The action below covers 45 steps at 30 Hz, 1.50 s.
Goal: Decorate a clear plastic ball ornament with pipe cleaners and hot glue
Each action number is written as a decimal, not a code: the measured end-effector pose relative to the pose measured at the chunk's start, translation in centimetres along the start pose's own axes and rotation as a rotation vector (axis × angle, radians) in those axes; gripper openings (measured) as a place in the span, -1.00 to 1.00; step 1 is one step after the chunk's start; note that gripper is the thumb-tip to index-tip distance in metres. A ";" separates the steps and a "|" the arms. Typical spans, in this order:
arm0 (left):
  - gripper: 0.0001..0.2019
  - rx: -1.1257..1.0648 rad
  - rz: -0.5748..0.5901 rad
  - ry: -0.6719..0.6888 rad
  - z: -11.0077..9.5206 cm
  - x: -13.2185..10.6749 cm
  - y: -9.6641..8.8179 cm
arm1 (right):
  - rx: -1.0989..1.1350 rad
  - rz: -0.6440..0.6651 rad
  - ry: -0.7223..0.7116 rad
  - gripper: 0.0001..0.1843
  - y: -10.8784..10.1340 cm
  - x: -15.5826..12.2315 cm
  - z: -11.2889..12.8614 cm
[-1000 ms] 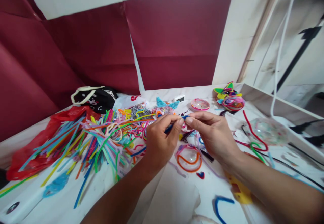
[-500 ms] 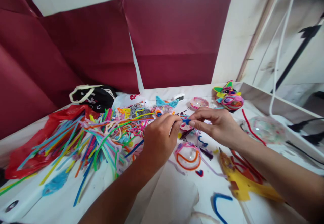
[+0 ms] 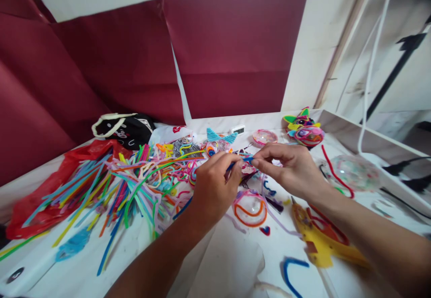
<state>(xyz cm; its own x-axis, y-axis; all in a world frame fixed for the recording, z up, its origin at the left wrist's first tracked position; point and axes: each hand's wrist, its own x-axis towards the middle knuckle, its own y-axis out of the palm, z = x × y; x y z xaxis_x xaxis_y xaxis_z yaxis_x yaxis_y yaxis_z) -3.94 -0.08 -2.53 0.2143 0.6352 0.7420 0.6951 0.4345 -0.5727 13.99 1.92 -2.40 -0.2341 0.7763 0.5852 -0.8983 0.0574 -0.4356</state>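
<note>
Between my two hands is a blue pipe cleaner, its free length sticking out below my left wrist. My left hand is closed on it, thumb against the curled fingers. From the right, my right hand pinches its other end between thumb and fingertips. Just below the hands lies a clear round piece edged in lilac, with an orange pipe-cleaner loop on it. Beside that is a small blue and red heart. A bent blue pipe cleaner lies nearer me.
A large heap of coloured pipe cleaners spreads left over a red plastic bag. A yellow glue gun lies under my right forearm. Behind stand a black bag and a colourful pipe-cleaner figure. A clear bag is at right.
My hands stay close together with the blue pipe cleaner. My left hand has shifted slightly right and down, and a little more blue shows between the fingers.
</note>
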 end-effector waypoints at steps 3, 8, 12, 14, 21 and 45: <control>-0.90 -0.054 -0.022 -0.067 -0.3 0.1 -0.1 | 0.195 -0.117 0.131 -0.89 1.0 -0.2 0.1; -0.89 -0.134 -0.052 -0.137 -0.4 0.1 0.0 | 0.487 -0.237 0.303 -0.86 2.3 -0.3 0.5; -0.90 -0.188 -0.085 -0.169 -0.5 0.0 0.1 | 0.661 -0.275 0.363 -0.86 3.3 -0.3 0.6; -0.90 -0.205 -0.096 -0.180 -0.4 0.0 0.1 | 0.757 -0.293 0.377 -0.86 3.9 -0.4 0.6; -0.89 -0.125 -0.073 -0.095 0.1 0.2 -0.2 | 0.724 -0.140 0.367 -0.83 3.5 -0.4 -0.5; -0.91 -0.116 -0.006 -0.087 -0.1 0.3 -0.5 | 0.009 0.003 -0.077 -0.89 0.0 0.1 0.4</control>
<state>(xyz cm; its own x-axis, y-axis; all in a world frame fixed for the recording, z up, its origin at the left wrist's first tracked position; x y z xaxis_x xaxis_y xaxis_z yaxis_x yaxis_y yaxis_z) -4.19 -0.14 -1.98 0.1532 0.6876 0.7097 0.7720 0.3651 -0.5203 13.83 1.71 -2.07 -0.2640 0.7259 0.6351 -0.9010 0.0495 -0.4311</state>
